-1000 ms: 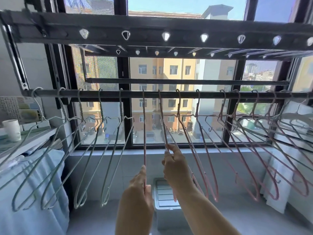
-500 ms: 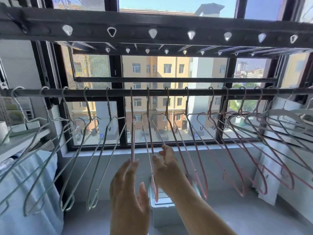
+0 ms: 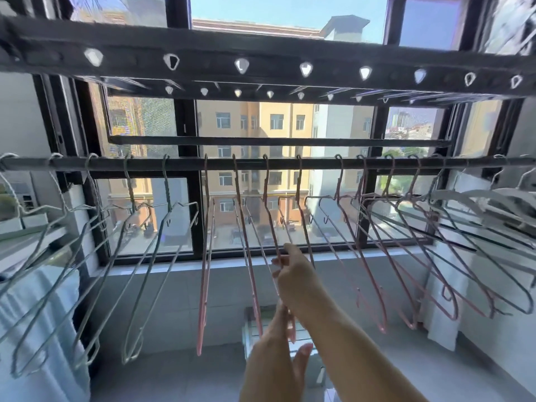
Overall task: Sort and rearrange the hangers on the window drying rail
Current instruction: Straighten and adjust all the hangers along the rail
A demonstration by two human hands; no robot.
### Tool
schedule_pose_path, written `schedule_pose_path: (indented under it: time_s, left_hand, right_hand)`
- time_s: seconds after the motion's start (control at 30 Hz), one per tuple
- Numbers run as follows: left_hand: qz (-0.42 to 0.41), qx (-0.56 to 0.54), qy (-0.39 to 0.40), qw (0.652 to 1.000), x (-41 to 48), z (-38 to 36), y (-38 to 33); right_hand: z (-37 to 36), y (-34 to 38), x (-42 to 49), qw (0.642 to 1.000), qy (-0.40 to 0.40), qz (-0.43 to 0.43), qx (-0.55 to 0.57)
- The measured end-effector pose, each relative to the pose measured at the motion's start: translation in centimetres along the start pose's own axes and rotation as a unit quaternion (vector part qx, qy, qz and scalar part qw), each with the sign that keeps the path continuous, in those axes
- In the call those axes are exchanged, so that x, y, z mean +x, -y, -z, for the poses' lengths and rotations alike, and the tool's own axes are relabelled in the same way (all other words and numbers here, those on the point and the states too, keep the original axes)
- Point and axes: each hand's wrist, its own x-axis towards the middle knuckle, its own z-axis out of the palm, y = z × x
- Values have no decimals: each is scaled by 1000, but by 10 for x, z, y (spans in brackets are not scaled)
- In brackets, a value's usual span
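Observation:
A dark drying rail (image 3: 319, 163) runs across the window. Several pale green wire hangers (image 3: 150, 256) hang on its left part, several pink hangers (image 3: 362, 256) in the middle and several white hangers (image 3: 487, 204) at the far right. My right hand (image 3: 295, 277) grips the wires of one pink hanger (image 3: 268, 207), the third pink one from the left. Just below it, my left hand (image 3: 275, 355) reaches up with straight fingers that touch the lower end of that hanger. The leftmost pink hanger (image 3: 204, 271) hangs free.
A perforated rack bar (image 3: 261, 62) spans overhead. A light blue cloth (image 3: 34, 314) hangs at the lower left under a shelf. A white bin (image 3: 255, 329) stands on the floor below the hands, and a white towel (image 3: 443, 300) hangs at the right.
My left hand has let go of the leftmost pink hanger and moved right, under my right hand. My right hand has shifted to a pink hanger further right.

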Motion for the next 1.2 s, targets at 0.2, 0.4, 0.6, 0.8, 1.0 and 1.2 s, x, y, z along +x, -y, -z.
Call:
schedule_pose_path:
  time_s: [0.2,0.4,0.6,0.8,1.0,1.2]
  left_hand:
    - [2,9,-30,1000,4,-8,6]
    - [-11,11,-55,998,7,-15,8]
    - [-25,19,-57,998,10,-19,8]
    - [-31,25,-59,997,8,-17,7]
    - [0,20,-43,999,6,-19,6]
    - [6,13,-56,998,6,-24,6]
  right_hand:
    - [0,-4,2,999,-32,25,24]
    - [4,-7,4,998,-46,34,35]
    - [8,-12,6,997,-52,58,19]
    - [22,-11,-6,986,-47,112,-116]
    - [60,-22,10,955,-196,159,-158]
    - [51,-38,20,991,-60,29,116]
